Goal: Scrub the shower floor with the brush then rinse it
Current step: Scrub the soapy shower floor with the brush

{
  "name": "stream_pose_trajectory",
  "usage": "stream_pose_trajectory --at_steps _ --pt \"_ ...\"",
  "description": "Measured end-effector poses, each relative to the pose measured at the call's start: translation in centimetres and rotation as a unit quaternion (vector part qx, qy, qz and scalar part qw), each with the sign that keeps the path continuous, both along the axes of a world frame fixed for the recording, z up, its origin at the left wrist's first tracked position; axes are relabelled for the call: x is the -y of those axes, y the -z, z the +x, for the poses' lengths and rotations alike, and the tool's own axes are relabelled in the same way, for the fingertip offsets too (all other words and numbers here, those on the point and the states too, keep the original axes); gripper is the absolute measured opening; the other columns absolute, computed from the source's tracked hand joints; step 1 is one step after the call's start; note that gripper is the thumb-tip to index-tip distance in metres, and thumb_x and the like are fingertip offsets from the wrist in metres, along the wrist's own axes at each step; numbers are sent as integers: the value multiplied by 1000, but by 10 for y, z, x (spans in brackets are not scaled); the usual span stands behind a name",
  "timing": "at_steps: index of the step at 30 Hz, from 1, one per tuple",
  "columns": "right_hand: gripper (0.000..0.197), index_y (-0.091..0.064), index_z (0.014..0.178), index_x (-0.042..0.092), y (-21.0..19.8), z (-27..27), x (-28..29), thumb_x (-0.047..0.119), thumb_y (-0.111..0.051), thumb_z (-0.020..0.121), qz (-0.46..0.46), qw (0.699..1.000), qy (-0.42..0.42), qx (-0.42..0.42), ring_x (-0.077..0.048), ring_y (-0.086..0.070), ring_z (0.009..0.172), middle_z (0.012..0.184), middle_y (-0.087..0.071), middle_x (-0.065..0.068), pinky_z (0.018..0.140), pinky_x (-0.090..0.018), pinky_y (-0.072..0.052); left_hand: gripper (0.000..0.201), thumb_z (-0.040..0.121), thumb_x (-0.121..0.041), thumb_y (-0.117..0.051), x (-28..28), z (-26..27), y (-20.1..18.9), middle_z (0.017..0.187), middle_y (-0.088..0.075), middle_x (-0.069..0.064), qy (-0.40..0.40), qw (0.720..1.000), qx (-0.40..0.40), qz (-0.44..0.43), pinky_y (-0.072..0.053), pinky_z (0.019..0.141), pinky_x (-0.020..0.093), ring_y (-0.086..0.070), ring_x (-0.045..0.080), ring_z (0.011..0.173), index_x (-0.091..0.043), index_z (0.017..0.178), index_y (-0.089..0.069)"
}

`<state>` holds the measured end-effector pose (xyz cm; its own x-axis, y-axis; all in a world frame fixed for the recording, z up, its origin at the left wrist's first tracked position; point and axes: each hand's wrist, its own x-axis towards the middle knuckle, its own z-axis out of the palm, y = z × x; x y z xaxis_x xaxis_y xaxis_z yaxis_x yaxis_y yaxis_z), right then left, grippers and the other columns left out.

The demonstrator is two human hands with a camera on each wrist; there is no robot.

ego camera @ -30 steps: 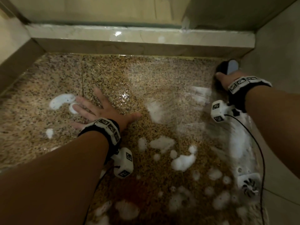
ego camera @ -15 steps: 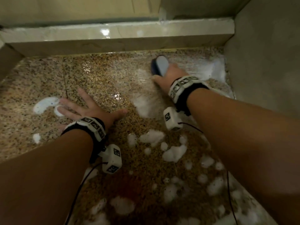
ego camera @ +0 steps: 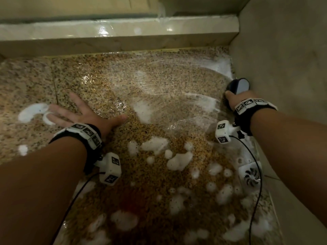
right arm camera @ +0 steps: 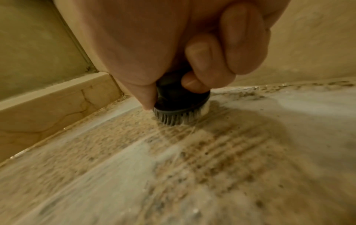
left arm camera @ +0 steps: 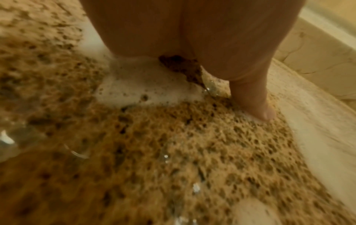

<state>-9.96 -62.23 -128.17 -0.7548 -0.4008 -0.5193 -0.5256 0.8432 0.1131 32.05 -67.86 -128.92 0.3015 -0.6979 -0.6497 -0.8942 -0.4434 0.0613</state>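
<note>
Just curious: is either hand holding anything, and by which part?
The right hand grips the scrub brush by its dark top. The left hand holds nothing, flat on the shower floor.

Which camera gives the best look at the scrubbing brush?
The right wrist view: the brush sits close up, its bristles pressed on the soapy floor, gripped by the right hand. The head view shows only its top, far off; the left wrist view misses it.

Head view down over shower floor [ego camera: 159,82]; wrist views close, floor-level
</note>
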Motion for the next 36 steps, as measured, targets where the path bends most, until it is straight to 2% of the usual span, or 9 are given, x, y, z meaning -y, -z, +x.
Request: stream_pose_trajectory --at_steps 3,7,9,13,18,24,28,33,36 --pt "69 -54 124 -5 -3 7 6 59 -35 103 -23 999 24 2 -34 -53 75 89 -56 -22 74 -40 -40 165 31 -101 -58 -1 -1 1 162 34 21 -3 1000 -3 -4 -2 113 79 24 46 152 -36 153 34" --pt "74 -44 141 4 -6 65 21 58 -56 91 -111 992 -27 45 -41 -59 114 135 -56 -21 84 -39 -43 164 31 -101 -57 -1 -1 1 162 35 20 -4 1000 -3 -2 -1 113 80 25 46 151 -38 152 35" --pt "68 -43 142 12 -8 113 31 53 -60 90 -137 984 -74 90 -38 -62 107 125 -60 -14 75 -32 -44 163 34 -101 -59 -1 -1 0 162 36 19 -4 1000 -2 -2 0 113 79 25 46 151 -38 152 35" --pt "53 -41 127 14 -2 214 45 50 -60 93 -110 958 -191 182 -21 -50 63 84 -57 -2 55 -29 -36 162 38 -101 -60 -3 -3 -2 162 36 19 3 1000 9 0 -1 115 78 24 46 152 -37 152 35" --pt "69 -34 140 9 -1 236 48 53 -58 93 -69 937 -284 191 -26 -53 71 103 -64 -8 58 -34 -44 162 37 -102 -58 -4 -3 -3 162 36 19 9 1000 13 -3 -1 115 77 23 46 152 -37 152 36" --pt "86 -37 146 5 1 126 42 64 -60 88 -122 983 -110 78 -31 -57 83 125 -61 -16 66 -33 -44 167 29 -103 -54 0 -1 0 162 35 21 -1 1000 5 3 -2 116 77 23 47 152 -35 152 36" --pt "80 -41 141 5 -2 141 52 62 -59 88 -132 985 -92 69 -29 -55 73 113 -64 -15 60 -32 -43 167 28 -104 -51 1 1 5 162 33 25 0 1000 7 -4 -2 116 77 21 49 152 -34 152 37" --pt "69 -37 135 13 -1 245 50 59 -60 89 -94 939 -296 145 -22 -51 64 78 -48 0 63 -35 -44 167 22 -102 -43 1 1 6 162 31 25 -2 1000 13 -17 -5 115 78 20 49 152 -34 152 36" --pt "73 -35 138 12 4 250 52 61 -59 90 -74 923 -348 142 -21 -51 64 77 -47 0 59 -34 -46 167 25 -103 -46 0 1 6 162 32 25 -4 1000 10 -19 -5 114 78 20 49 152 -33 152 36"
